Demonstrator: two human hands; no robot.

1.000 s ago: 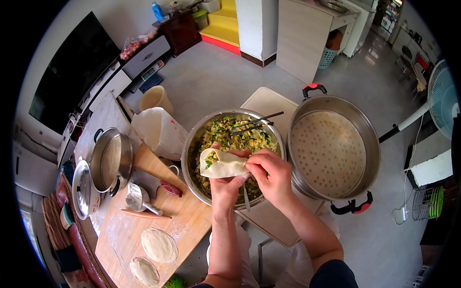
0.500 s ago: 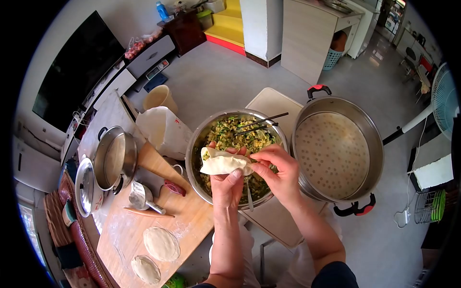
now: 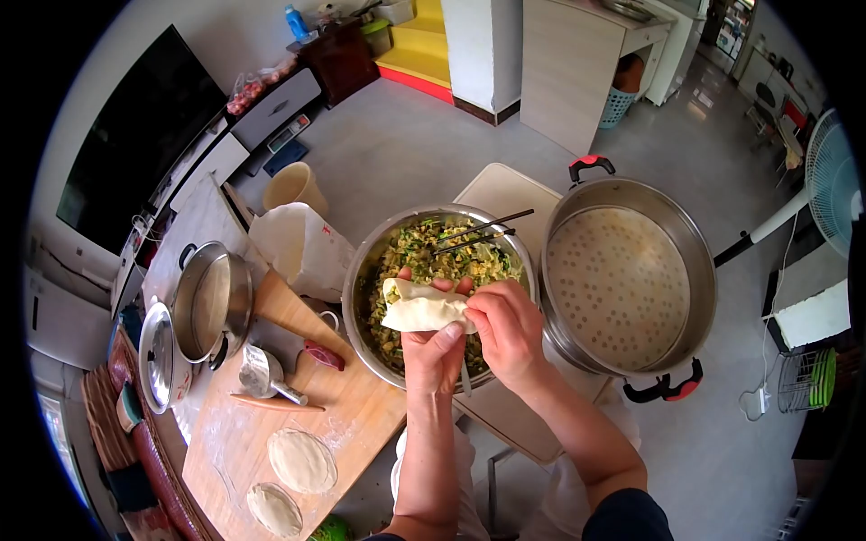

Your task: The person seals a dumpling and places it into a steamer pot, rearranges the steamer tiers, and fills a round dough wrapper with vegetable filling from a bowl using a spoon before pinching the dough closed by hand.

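My left hand [image 3: 435, 356] cradles a long, folded stuffed dumpling [image 3: 419, 308] of pale dough, thumb along its near side. Some green-yellow filling shows at the dumpling's open left end. With thumb and fingers pinched together, my right hand [image 3: 507, 326] grips the right end of its edge. Both hands are over a steel bowl [image 3: 354, 311] of chopped vegetable filling [image 3: 433, 243]. Dark chopsticks [image 3: 487, 231] lie across that filling, and a spoon handle [image 3: 465, 377] sticks out at the near rim, partly hidden by my hands.
Right of the bowl stands a large steamer pot [image 3: 555, 270] with a perforated base. On the left, a floured wooden board [image 3: 370, 419] holds two dough rounds [image 3: 302, 460], a rolling pin [image 3: 275, 403] and a metal scoop [image 3: 262, 371]. A steel pot [image 3: 239, 288] and lid [image 3: 156, 358] are beyond.
My right hand has shifted slightly left and closed in against the dumpling's right end. The whole view has moved a little; the dumpling stays in my left hand.
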